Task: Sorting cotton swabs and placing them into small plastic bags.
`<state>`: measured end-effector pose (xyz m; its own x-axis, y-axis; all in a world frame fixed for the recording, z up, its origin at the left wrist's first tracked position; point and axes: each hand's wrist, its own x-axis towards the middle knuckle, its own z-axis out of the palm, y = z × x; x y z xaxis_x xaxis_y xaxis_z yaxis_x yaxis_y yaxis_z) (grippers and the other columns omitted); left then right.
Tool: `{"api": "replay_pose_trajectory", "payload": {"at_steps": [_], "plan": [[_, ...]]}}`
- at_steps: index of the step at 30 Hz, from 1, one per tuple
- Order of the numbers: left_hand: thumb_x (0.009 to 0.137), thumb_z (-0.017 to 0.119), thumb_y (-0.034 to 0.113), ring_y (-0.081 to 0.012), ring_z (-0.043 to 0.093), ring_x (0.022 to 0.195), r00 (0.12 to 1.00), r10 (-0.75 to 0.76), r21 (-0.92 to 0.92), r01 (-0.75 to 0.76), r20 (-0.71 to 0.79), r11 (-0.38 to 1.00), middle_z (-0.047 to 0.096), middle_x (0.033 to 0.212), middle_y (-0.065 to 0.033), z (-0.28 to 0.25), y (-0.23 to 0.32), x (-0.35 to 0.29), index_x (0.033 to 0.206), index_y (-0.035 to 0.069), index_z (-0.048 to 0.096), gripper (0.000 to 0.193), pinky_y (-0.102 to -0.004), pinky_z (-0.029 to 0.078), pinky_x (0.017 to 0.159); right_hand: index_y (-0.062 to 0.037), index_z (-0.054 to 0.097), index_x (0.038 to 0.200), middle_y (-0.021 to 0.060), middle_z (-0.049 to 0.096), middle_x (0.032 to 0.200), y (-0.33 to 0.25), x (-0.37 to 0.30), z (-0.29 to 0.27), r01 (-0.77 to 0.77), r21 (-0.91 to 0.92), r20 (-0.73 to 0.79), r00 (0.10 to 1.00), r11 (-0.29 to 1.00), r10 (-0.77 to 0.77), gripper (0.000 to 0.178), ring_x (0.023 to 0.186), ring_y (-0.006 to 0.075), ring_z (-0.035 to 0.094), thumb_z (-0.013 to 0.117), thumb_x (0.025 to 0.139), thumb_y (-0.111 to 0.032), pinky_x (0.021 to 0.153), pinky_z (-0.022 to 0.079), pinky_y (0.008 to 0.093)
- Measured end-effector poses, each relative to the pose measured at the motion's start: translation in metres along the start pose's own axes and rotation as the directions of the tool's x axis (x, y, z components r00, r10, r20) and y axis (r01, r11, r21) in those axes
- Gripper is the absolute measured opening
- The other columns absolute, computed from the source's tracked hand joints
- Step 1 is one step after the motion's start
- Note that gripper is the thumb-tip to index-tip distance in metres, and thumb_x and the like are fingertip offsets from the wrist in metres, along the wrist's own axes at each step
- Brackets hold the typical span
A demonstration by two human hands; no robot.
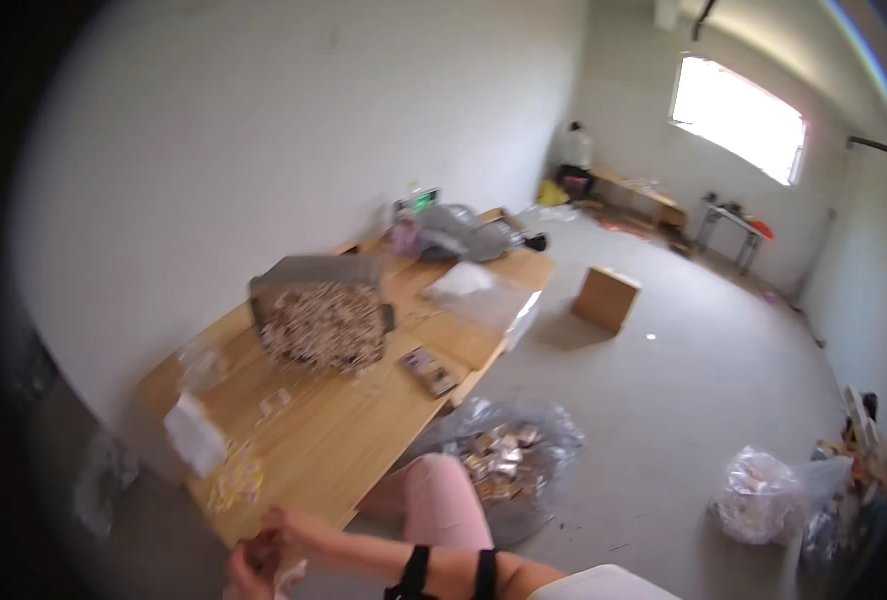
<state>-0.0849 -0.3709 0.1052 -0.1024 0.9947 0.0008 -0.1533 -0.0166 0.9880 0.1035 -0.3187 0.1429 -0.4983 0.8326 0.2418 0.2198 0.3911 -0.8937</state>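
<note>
- The left hand (249, 573) and right hand (302, 533) are close together by the near end of the tabletop (339, 430), low in the view; the right forearm wears black straps
- A small pale item (291, 574) shows at the hands, just below the right one; it is blurred and partly hidden, so its material, the way it points and its long axis cannot be told
- The fingers of both hands look bent inward, but blur hides whether they grip the item or only touch it
- The tabletop is smooth, light brown, wood-grained board, running lengthwise from lower left to upper right
- Yellow and white small flat pieces (236, 478) lie in a loose patch near the hands, with a crumpled white sheet or bag (196, 435) just beyond
- A grey, boxy bin (319, 267) has its open side turned toward the near side, showing a rough mass of small brownish pieces (326, 325)
- A flat rectangular pack (430, 372) lies right of the bin, its long axis slanting from upper left to lower right
- On the floor, a wrinkled clear plastic bag (556, 428) holds shiny, brownish packets (504, 460)
</note>
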Motion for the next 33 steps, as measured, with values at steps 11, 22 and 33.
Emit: {"api": "replay_pose_trajectory", "payload": {"at_steps": [11, 22, 33], "plan": [[0.087, 0.079, 0.006, -0.0088, 0.066, 0.092, 0.983, 0.174, 0.175, -0.182, 0.057, 0.968, 0.071, 0.1, -0.0016, 0.062, 0.083, -0.011, 0.107, 0.002, 0.066, 0.025, -0.0262, 0.054, 0.085, -0.0004, 0.064, 0.112, 0.001, 0.066, 0.096, -0.037, -0.016, -0.055, -0.185, 0.448, 0.061, 0.982, 0.875, 0.176, 0.02, 0.089, 0.0086, 0.062, 0.071, 0.096, -0.01, 0.08, 0.051, 0.0249], [0.097, 0.07, 0.009, -0.0062, 0.066, 0.094, 0.979, 0.202, -0.025, -0.202, -0.029, 0.979, 0.072, 0.102, -0.0027, 0.035, 0.082, -0.023, 0.108, 0.0, 0.067, 0.014, -0.0226, 0.053, 0.087, -0.0001, 0.064, 0.11, 0.0015, 0.068, 0.102, -0.041, -0.002, -0.032, -0.205, 0.642, 0.082, 0.977, 0.738, 0.199, 0.013, 0.097, 0.0077, 0.062, 0.067, 0.099, -0.006, 0.086, 0.049, 0.0237], [0.096, 0.069, 0.008, -0.0103, 0.07, 0.087, 0.946, 0.311, 0.165, -0.294, -0.093, 0.941, 0.075, 0.1, -0.0058, 0.039, 0.1, -0.027, 0.103, -0.001, 0.072, 0.012, -0.0236, 0.055, 0.082, -0.0014, 0.069, 0.1, 0.0013, 0.067, 0.096, -0.043, 0.002, -0.032, -0.018, 0.557, -0.066, 0.996, 0.831, 0.066, 0.009, 0.09, 0.0083, 0.061, 0.071, 0.096, -0.009, 0.083, 0.05, 0.0261]]}}
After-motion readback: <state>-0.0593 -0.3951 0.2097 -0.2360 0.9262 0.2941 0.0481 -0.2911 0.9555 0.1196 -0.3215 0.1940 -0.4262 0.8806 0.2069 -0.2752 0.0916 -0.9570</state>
